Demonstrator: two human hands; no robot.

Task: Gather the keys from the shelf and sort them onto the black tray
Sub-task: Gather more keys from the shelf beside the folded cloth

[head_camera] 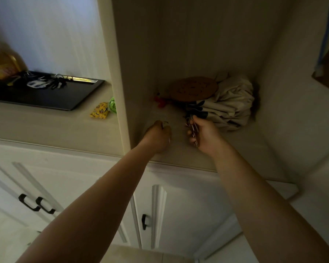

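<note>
Keys held in both hands inside the shelf; more keys on the tray.

Several key bunches [46,83] are laid on the black tray [51,98], at its far edge. A key ring [193,128] is gripped by the right hand [204,134]. A small item, too blurred to be identified, is enclosed by the left hand [157,136]. A cloth bundle [232,105] is partly hidden by a cork disc [193,88].

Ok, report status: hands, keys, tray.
Right hand grips metal keys. Left hand curled on small pale object. Flat black tray already holds keys. Nothing blocking.
</note>
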